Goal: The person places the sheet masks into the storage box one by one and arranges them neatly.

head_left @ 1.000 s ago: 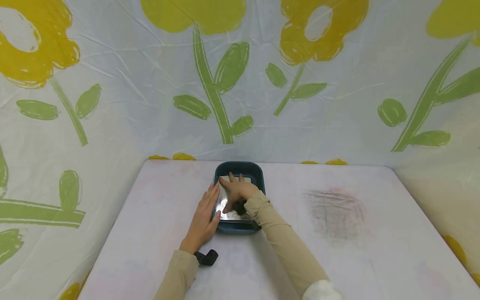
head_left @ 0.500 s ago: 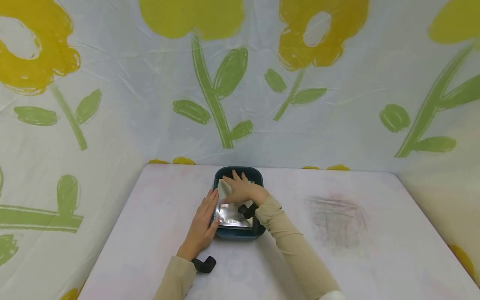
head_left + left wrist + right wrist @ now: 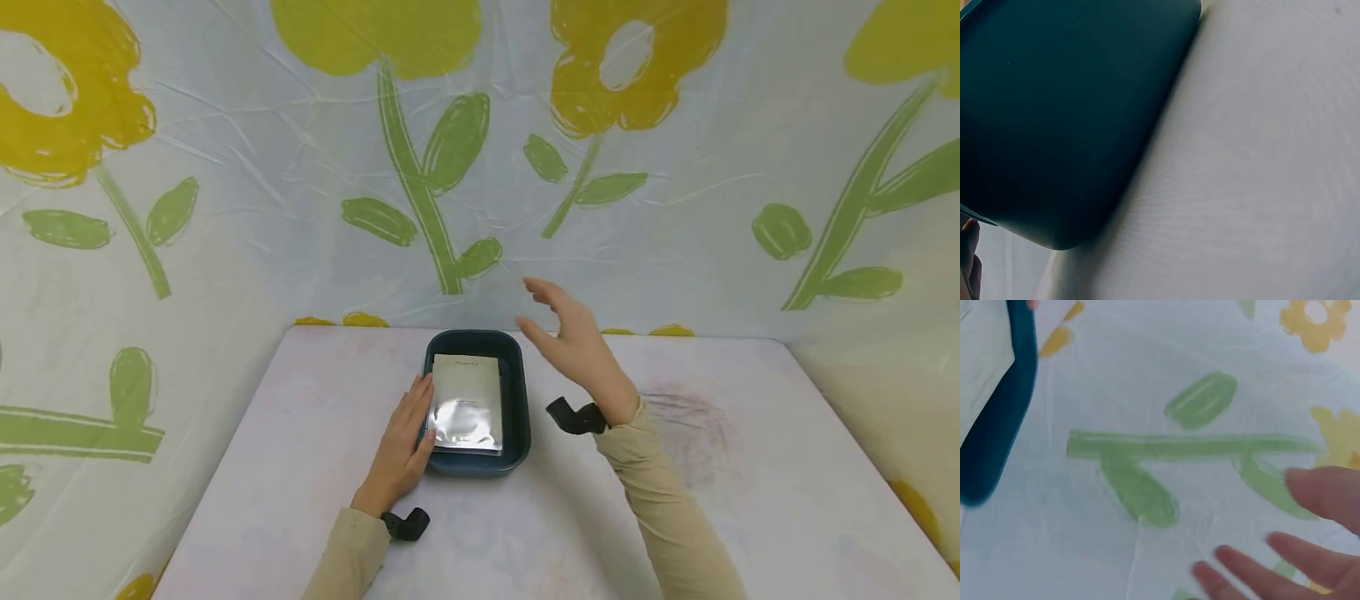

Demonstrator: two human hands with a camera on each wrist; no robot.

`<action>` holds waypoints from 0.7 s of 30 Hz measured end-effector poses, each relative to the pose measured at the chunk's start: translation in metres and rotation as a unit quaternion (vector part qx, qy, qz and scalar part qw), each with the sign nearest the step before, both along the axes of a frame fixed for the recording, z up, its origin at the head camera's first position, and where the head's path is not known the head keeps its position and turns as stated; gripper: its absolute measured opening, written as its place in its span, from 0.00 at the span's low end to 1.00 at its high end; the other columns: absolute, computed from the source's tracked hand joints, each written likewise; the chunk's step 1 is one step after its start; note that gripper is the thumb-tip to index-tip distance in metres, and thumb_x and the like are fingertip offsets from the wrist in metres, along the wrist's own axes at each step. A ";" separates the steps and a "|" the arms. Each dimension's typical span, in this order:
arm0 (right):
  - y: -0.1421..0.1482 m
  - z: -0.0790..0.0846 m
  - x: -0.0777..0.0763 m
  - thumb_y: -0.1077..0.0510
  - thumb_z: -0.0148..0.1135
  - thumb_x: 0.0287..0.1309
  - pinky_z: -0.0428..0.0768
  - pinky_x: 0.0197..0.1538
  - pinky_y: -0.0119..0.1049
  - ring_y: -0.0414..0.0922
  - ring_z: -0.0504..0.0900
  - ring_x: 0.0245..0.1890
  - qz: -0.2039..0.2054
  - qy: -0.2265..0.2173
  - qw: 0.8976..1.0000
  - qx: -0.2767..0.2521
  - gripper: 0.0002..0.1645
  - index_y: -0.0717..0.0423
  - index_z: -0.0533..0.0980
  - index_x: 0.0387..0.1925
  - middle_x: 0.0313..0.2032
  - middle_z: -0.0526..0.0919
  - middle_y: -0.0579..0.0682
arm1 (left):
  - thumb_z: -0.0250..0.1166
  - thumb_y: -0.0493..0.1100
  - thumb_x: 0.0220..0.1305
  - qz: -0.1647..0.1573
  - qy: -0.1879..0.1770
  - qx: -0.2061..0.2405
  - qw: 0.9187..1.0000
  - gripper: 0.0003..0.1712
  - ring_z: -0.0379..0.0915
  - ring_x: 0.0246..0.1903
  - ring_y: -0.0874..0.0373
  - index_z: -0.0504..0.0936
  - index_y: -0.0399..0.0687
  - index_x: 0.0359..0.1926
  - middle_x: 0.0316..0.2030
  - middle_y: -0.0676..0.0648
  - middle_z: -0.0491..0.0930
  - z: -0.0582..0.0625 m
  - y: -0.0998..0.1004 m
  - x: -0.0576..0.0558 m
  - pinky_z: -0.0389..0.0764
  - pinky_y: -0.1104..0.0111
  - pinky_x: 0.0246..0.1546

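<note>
A dark teal tray (image 3: 517, 417) stands near the back edge of the table, its side wall (image 3: 1072, 112) filling much of the left wrist view. Inside it lies a flat sachet (image 3: 467, 404), pale at the top and shiny silver lower down, with small print. My left hand (image 3: 397, 446) rests along the tray's left side with straight fingers, the fingertips at the rim. Raised in the air to the right of the tray is my right hand (image 3: 573, 342), its fingers spread and nothing between them. In the right wrist view, those fingers (image 3: 1260, 565) stand apart from the tray's edge.
The white table (image 3: 300, 400) has a dark smudged patch (image 3: 686, 433) on the right. A cloth wall (image 3: 675, 250) with printed flowers hangs close behind the table and along both sides. Each wrist carries a black camera mount (image 3: 576, 417).
My right hand has lifted off the sachet and out of the tray, moving right and up, so the sachet shows fully. The left hand has stayed at the tray's left side.
</note>
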State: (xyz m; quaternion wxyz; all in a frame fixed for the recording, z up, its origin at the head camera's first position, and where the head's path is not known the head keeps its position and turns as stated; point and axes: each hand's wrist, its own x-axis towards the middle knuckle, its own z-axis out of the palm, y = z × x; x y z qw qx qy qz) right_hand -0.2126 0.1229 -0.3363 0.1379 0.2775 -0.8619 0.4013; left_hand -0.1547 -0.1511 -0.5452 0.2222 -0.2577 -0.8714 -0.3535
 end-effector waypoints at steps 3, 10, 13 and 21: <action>0.020 -0.002 0.004 0.66 0.65 0.61 0.72 0.61 0.54 0.56 0.75 0.60 -0.029 0.089 0.994 -0.053 0.31 0.64 0.69 0.66 0.61 0.76 0.60 | 0.48 0.45 0.71 0.001 -0.001 0.002 1.000 0.35 0.45 0.75 0.43 0.56 0.35 0.75 0.76 0.42 0.53 0.000 -0.001 0.001 0.50 0.48 0.72; 0.065 -0.016 0.020 0.74 0.64 0.54 0.72 0.62 0.34 0.55 0.79 0.54 -0.110 0.235 0.960 -0.107 0.25 0.67 0.77 0.56 0.54 0.82 0.60 | 0.48 0.43 0.74 -0.003 -0.027 0.019 0.999 0.33 0.44 0.75 0.42 0.55 0.35 0.75 0.76 0.42 0.52 0.003 -0.002 0.005 0.49 0.47 0.72; 0.080 -0.020 0.028 0.72 0.62 0.53 0.71 0.62 0.31 0.56 0.80 0.53 -0.136 0.271 0.945 -0.122 0.22 0.70 0.79 0.52 0.51 0.83 0.62 | 0.47 0.43 0.75 0.000 -0.037 0.018 0.999 0.33 0.43 0.75 0.43 0.55 0.36 0.76 0.76 0.42 0.51 0.007 -0.003 0.007 0.49 0.47 0.72; 0.107 -0.034 0.044 0.62 0.58 0.57 0.69 0.63 0.29 0.60 0.78 0.55 -0.159 0.289 0.940 -0.092 0.22 0.70 0.79 0.51 0.54 0.81 0.63 | 0.48 0.45 0.75 0.014 -0.005 -0.019 1.000 0.34 0.46 0.74 0.41 0.55 0.34 0.75 0.75 0.38 0.54 0.034 -0.011 0.006 0.52 0.44 0.70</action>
